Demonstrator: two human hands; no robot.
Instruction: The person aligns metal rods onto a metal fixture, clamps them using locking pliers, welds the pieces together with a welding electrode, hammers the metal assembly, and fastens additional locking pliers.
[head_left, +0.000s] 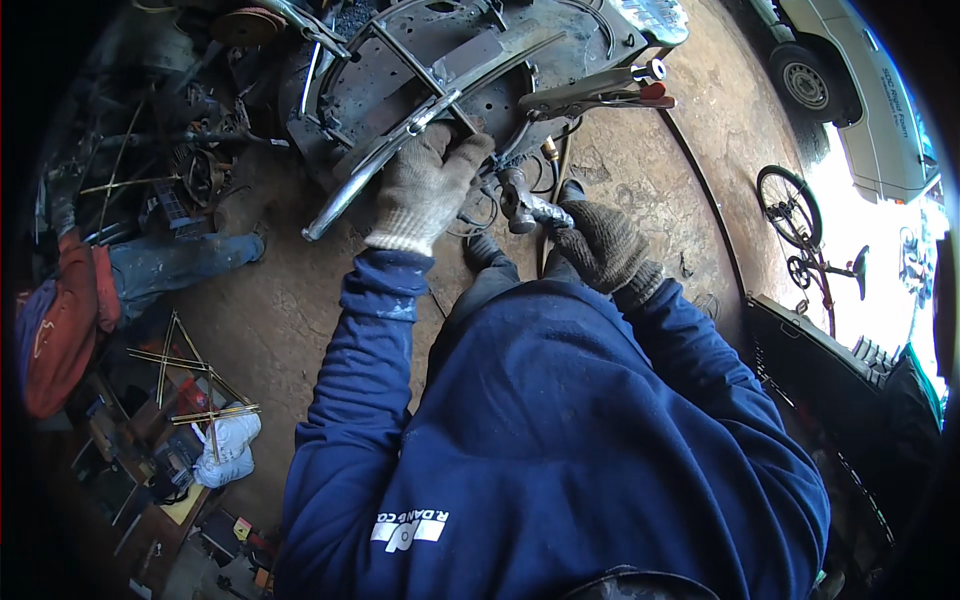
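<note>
My left hand (pixel 430 185), in a light knit glove, presses on a long curved metal bar (pixel 345 190) at the near edge of a dark perforated steel work table (pixel 400 80). My right hand (pixel 600 245), in a dark glove, grips a grey welding torch handle (pixel 525 205) just below the table edge, with cables trailing beside it. Locking pliers with red grips (pixel 600 95) clamp onto the table's right side. Thin metal rods (pixel 420 70) cross on the table top. My blue sleeves fill the lower view.
A person in blue trousers and an orange top (pixel 90 300) crouches at the left. Thin brass-coloured rods (pixel 190 380) and white gloves (pixel 228 448) lie at lower left among clutter. A bicycle (pixel 800 230) and a white car (pixel 850 80) stand at right on the concrete floor.
</note>
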